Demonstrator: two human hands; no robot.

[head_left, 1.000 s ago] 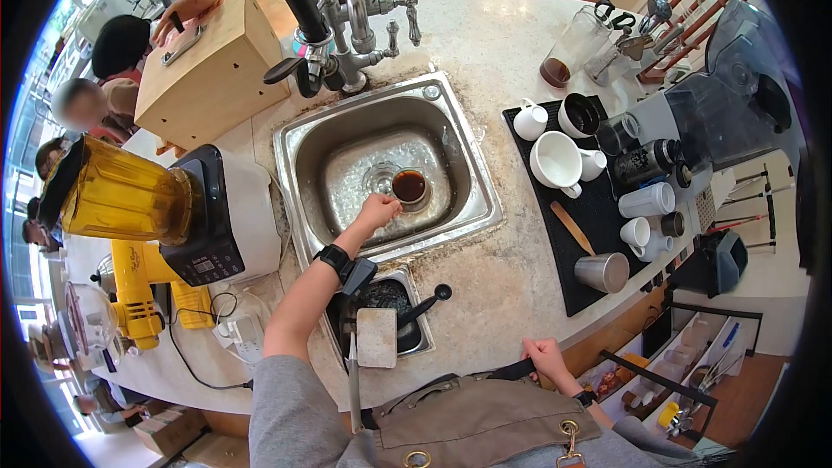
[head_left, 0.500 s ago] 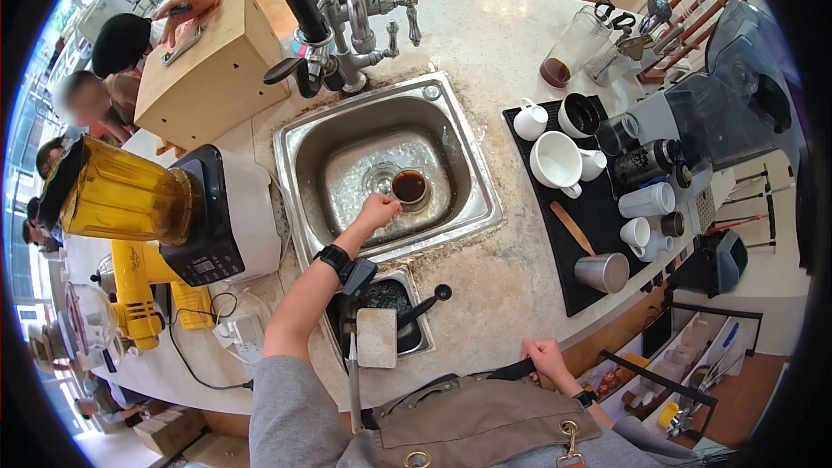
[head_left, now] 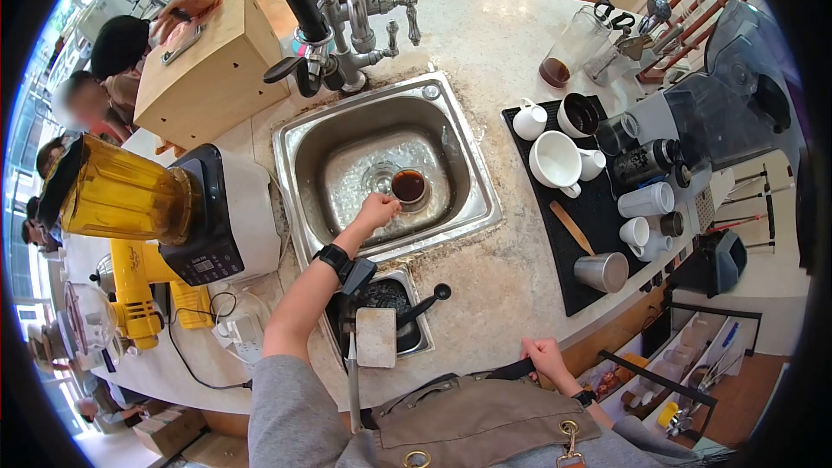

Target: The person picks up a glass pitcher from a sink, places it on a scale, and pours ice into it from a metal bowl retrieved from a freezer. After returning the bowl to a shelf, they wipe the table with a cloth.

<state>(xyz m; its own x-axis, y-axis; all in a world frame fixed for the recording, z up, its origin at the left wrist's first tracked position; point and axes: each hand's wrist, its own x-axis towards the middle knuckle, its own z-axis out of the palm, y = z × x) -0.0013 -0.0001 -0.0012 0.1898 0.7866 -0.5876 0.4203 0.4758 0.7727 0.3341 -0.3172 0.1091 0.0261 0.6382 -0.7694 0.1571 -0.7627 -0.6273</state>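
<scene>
My left hand (head_left: pixel 379 210) reaches over the steel sink (head_left: pixel 305 208), its fingers closed on the near side of a cup (head_left: pixel 410 185) of dark brown liquid. The cup is upright above the drain area; whether it rests on the sink floor cannot be told. My right hand (head_left: pixel 545 357) is curled into a fist beside the black strap (head_left: pixel 513 370) of my brown apron (head_left: pixel 477 420), near the counter's front edge. Its fingertips are hidden, so anything inside the fist cannot be seen.
Behind the sink rises a chrome tap (head_left: pixel 357 9). A blender (head_left: pixel 130 195) and wooden box (head_left: pixel 208 69) stand left, a person's hand (head_left: pixel 192 3) at the box. On the right, a black mat (head_left: pixel 568 282) holds white cups (head_left: pixel 555 159) and a metal cup (head_left: pixel 601 272). A small basin (head_left: pixel 419 336) lies in front.
Both of my hands and the cup stay practically where they were. At the wooden box, the other person's hand has shifted slightly.
</scene>
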